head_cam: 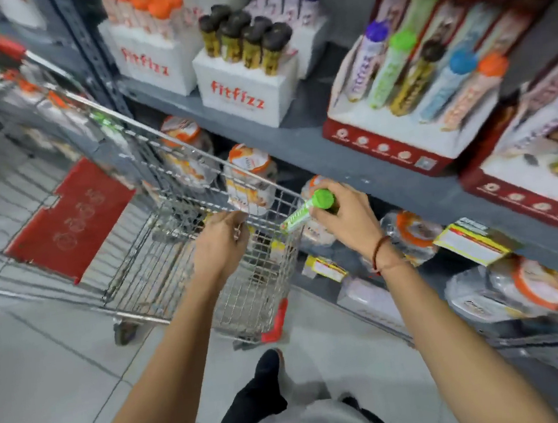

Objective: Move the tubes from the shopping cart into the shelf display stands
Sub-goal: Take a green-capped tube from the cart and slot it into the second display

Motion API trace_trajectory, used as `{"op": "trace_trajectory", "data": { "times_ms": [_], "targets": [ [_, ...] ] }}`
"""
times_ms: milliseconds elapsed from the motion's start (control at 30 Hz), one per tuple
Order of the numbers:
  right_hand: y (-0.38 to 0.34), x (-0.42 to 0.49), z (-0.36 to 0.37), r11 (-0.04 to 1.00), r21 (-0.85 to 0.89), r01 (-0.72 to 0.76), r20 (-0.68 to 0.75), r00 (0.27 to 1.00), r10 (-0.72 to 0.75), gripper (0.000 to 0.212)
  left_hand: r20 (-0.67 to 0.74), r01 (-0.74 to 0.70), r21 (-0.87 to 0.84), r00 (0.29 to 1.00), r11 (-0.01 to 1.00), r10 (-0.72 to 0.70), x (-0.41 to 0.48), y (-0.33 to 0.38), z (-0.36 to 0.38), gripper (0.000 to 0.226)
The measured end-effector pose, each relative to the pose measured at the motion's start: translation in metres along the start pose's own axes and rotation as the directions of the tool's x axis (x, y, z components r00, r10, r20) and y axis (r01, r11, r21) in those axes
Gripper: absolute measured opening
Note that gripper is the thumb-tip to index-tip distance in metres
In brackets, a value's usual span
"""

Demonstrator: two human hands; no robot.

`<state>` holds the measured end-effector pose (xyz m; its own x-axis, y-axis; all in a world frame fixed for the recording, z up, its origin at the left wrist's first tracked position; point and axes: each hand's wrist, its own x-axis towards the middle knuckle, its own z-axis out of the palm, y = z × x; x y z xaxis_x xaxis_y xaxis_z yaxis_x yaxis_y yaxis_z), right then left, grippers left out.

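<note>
Nearest the camera, two bare forearms reach forward over a grey tiled floor (48, 390), with a dark shoe (268, 367) between them. The right hand (344, 220), a red thread bracelet (378, 252) on its wrist, has its fingers (323, 218) closed around a green-capped tube (308, 208). The tube lies tilted, cap up and to the right, body slanting down-left, just above the near right corner of the shopping cart (251, 293). The left hand (220, 243) hangs over the cart's near rim with its fingers curled downward; whether they grip anything cannot be told.

The wire cart stands beside the shelf unit, a red corner guard (279, 321) on its near edge and a flat red card (72, 219) lying in its basket. Farther along its rim are blurred tubes with orange and green caps (63, 103).

Right of the cart, the lower shelf holds clear tubs with orange lids (250, 176) and yellow price tags (473, 242). On the grey shelf (297, 137) above, a white "fitfizz" stand (247, 90) holds dark-capped tubes (249, 42). Behind it another white stand (151, 59) carries orange-capped tubes (145, 4). To the right, a red display stand (398, 150) holds leaning tubes with purple, green, dark, blue and orange caps.
</note>
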<state>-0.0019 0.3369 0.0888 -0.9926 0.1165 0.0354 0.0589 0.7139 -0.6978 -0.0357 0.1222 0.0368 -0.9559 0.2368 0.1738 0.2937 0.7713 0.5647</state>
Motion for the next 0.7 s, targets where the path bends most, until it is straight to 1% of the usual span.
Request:
{"op": "trace_trajectory", "data": {
  "times_ms": [100, 167, 267, 333, 433, 533, 633, 700],
  "targets": [
    [-0.002, -0.017, -0.054, 0.999, -0.029, 0.015, -0.140, 0.990, -0.018, 0.031, 0.033, -0.150, -0.061, 0.988, 0.987, 0.152, 0.020, 0.049, 0.008, 0.021],
    [0.000, -0.029, -0.088, 1.000, -0.024, 0.017, -0.222, 0.975, -0.022, 0.031, 0.054, -0.244, -0.070, 0.967, 0.967, 0.248, 0.033, 0.080, 0.016, 0.022],
    [0.004, -0.047, -0.135, 1.000, -0.011, 0.001, -0.340, 0.941, -0.005, 0.029, 0.067, -0.393, -0.089, 0.914, 0.915, 0.399, 0.046, 0.124, 0.034, 0.024],
    [0.010, -0.057, -0.163, 0.999, -0.029, -0.033, -0.404, 0.915, 0.018, 0.030, 0.081, -0.463, -0.095, 0.879, 0.881, 0.470, 0.051, 0.152, 0.046, 0.026],
    [0.020, -0.068, -0.198, 0.996, -0.020, -0.084, -0.477, 0.877, 0.064, 0.031, 0.136, -0.538, -0.130, 0.823, 0.833, 0.552, 0.054, 0.189, 0.066, 0.028],
    [0.032, -0.074, -0.224, 0.988, -0.067, -0.141, -0.551, 0.831, 0.081, 0.034, 0.178, -0.591, -0.183, 0.766, 0.786, 0.617, 0.054, 0.214, 0.088, 0.030],
    [0.040, -0.081, -0.245, 0.980, -0.072, -0.184, -0.591, 0.800, 0.107, 0.032, 0.222, -0.632, -0.189, 0.718, 0.752, 0.660, 0.049, 0.234, 0.105, 0.031],
    [0.042, -0.085, -0.257, 0.972, -0.101, -0.214, -0.604, 0.789, 0.112, 0.029, 0.273, -0.656, -0.171, 0.685, 0.735, 0.676, 0.046, 0.240, 0.118, 0.036]
  ]
}}
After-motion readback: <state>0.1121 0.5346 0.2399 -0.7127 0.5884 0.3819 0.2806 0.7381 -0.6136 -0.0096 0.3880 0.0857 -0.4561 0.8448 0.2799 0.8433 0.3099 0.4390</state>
